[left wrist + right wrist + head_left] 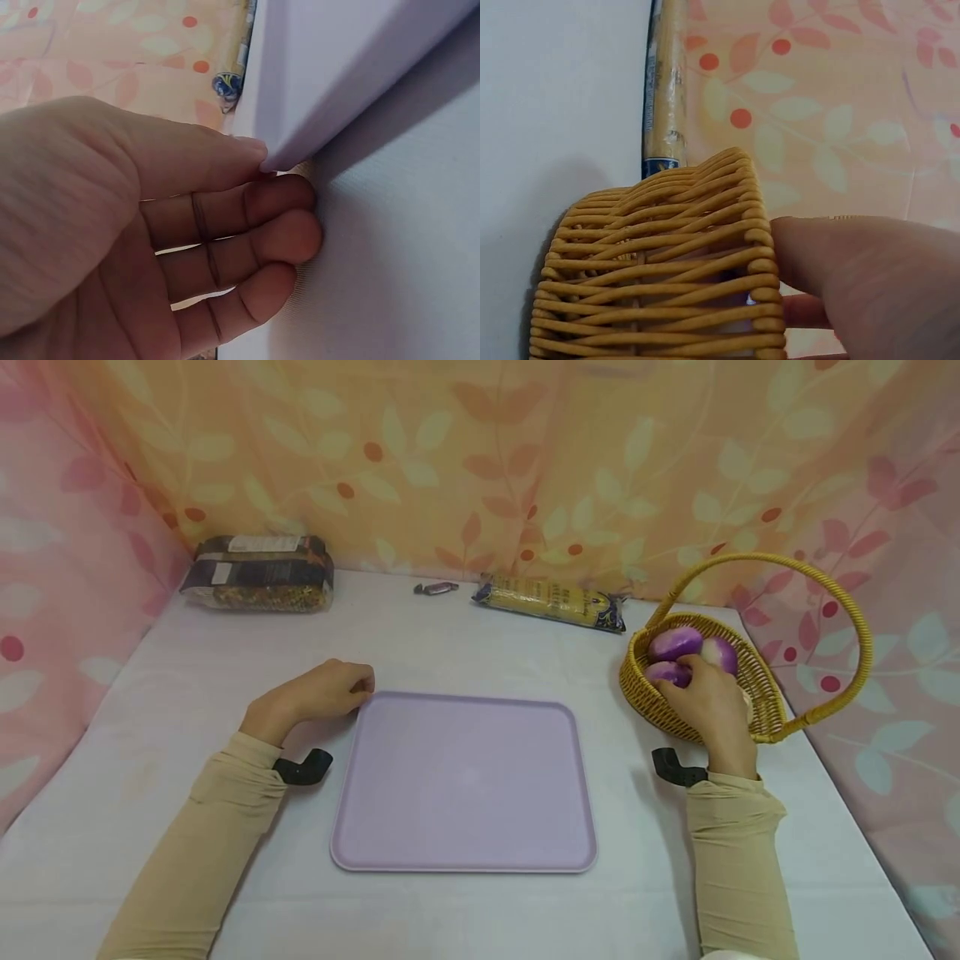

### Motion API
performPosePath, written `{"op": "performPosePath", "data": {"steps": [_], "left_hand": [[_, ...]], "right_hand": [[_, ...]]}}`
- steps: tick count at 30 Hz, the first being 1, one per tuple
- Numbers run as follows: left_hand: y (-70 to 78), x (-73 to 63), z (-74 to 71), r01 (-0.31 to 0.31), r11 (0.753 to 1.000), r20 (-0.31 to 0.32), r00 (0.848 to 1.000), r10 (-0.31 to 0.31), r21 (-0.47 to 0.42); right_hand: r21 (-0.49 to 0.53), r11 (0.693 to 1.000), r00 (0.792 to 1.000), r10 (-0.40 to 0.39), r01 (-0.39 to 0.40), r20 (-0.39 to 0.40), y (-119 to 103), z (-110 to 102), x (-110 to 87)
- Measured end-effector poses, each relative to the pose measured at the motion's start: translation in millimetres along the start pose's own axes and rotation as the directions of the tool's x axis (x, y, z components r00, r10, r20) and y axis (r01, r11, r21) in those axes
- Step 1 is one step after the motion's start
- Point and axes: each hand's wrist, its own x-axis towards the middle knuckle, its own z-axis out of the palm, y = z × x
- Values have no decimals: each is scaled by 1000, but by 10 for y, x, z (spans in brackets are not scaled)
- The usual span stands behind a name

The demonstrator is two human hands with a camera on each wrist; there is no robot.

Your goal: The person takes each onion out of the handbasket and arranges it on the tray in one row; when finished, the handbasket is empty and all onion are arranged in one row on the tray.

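Note:
A lilac rectangular tray lies on the white table in front of me. At its far left corner my left hand pinches the rim; in the left wrist view, the thumb presses the corner and curled fingers sit below it. On the right stands a yellow wicker basket with several glossy purple-and-white round vegetables. My right hand reaches inside, thumb and fingers around the nearest purple vegetable. In the right wrist view the basket's woven wall hides the fingertips.
At the back left sits a dark-labelled clear bag of mixed grains. A small wrapped candy and a long yellow packet lie along the back by the floral curtain. The basket's tall handle arches out to the right.

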Motion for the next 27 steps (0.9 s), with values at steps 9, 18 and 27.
{"op": "performPosePath", "data": {"steps": [9, 18, 27], "left_hand": [[-28, 5, 6, 18, 999, 21, 1000, -17, -36], [-30, 5, 23, 12, 999, 61, 998, -9, -36], [-32, -13, 34, 19, 996, 85, 996, -12, -85]], "right_hand": [[84, 994, 959, -47, 74, -279, -329, -195, -181], [123, 872, 851, -419, 475, -317, -907, 11, -389], [106, 759, 767, -637, 642, -81, -1124, 483, -446]]}}
